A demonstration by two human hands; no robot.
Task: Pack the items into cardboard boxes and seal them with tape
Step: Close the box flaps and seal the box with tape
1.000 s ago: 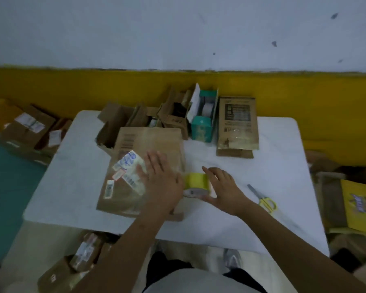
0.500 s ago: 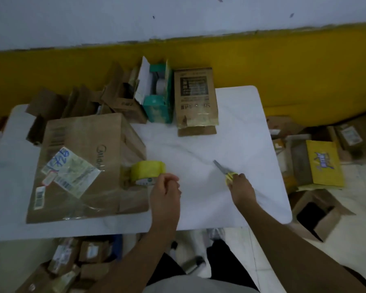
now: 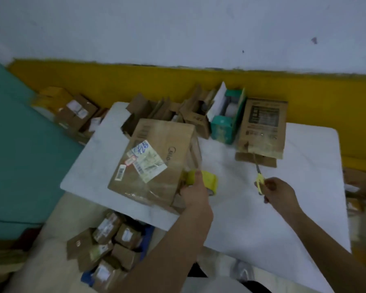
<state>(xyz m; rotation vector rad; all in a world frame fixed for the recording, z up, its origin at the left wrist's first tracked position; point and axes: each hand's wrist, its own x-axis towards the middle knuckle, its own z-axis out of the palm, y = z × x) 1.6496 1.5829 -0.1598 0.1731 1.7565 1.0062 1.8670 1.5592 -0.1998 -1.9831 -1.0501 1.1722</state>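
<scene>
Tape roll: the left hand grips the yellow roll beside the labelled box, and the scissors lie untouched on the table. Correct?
Not quite. The head view shows the scissors held, not untouched: the right hand grips their yellow handles. The rest holds: the left hand grips the yellow tape roll beside the labelled box.
</scene>
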